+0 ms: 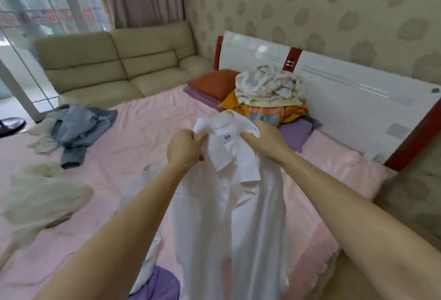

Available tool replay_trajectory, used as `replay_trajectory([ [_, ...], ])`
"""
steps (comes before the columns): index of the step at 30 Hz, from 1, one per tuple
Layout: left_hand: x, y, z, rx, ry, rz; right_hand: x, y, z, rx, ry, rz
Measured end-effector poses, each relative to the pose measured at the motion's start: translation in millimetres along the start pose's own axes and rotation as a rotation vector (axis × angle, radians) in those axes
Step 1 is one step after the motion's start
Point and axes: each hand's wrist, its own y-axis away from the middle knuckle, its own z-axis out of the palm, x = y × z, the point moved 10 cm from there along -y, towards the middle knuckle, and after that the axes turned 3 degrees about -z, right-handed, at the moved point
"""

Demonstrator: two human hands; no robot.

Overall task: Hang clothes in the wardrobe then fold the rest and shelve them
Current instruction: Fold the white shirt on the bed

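Left hand [185,149] and right hand [261,141]: arms outstretched, fingers curled tight, gripping white shirt [229,194] near its collar, above bed [133,137].

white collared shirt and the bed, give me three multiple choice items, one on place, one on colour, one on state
1. Where does the grey-blue crumpled garment lie?
A. on the pink bedsheet
B. on the beige sofa
C. on the headboard

2. What colour is the top pillow by the headboard?
A. green
B. rust orange
C. black

3. How is the white collared shirt held?
A. lying flat, untouched
B. by one hand
C. by both the left hand and right hand

Answers: A, it rests on the sheet; B, rust orange over purple; C, both hands grip near its collar.
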Motion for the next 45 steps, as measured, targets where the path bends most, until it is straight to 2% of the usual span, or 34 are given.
replay_trajectory([
  [2,-41.7,-18.9,61.4,-0.056,0.046,-0.133,58.7,-12.6,46.0,-0.209,-0.004,0.046],
  [5,-96.6,-46.0,158.3,-0.111,0.055,-0.319,160.1,-31.3,104.7,-0.383,-0.093,0.167],
  [10,-180.8,-74.9,303.6,-0.163,-0.013,-0.544,306.0,-52.2,202.3,-0.513,-0.203,0.293],
  [12,-200.1,-89.0,339.3,-0.130,0.014,-0.555,341.6,-65.8,229.0,-0.520,-0.228,0.320],
  [16,-207.9,-123.2,375.7,-0.026,0.075,-0.473,395.2,-106.7,258.7,-0.347,-0.272,0.413],
  [19,-219.6,-126.9,417.9,-0.063,0.018,-0.431,439.2,-100.7,283.9,-0.326,-0.109,0.487],
  [22,-241.2,-110.3,470.7,-0.165,-0.026,-0.325,441.6,-82.1,310.6,-0.347,0.030,0.251],
  [25,-253.1,-96.3,503.3,-0.257,-0.069,-0.214,417.9,-63.4,352.2,-0.546,0.166,-0.124],
  [27,-267.1,-95.1,511.1,-0.229,-0.081,-0.192,414.0,-53.3,383.3,-0.680,0.271,-0.309],
  [29,-287.2,-95.7,510.1,-0.179,-0.089,-0.240,418.0,-49.7,406.2,-0.757,0.361,-0.419],
  [32,-313.9,-90.6,509.0,-0.173,-0.201,-0.325,426.5,-48.9,424.5,-0.787,0.376,-0.505],
  [35,-321.7,-88.1,510.2,-0.165,-0.249,-0.320,420.1,-56.4,419.6,-0.658,0.334,-0.609],
  [38,-314.2,-93.1,516.3,-0.108,-0.299,-0.211,419.9,-70.5,405.6,-0.600,0.283,-0.550],
  [40,-304.1,-99.1,520.4,-0.069,-0.314,-0.135,424.5,-75.4,401.3,-0.629,0.255,-0.501],
  [45,-295.3,-109.8,528.0,-0.071,-0.238,-0.136,421.8,-75.5,408.4,-0.727,0.177,-0.486],
])
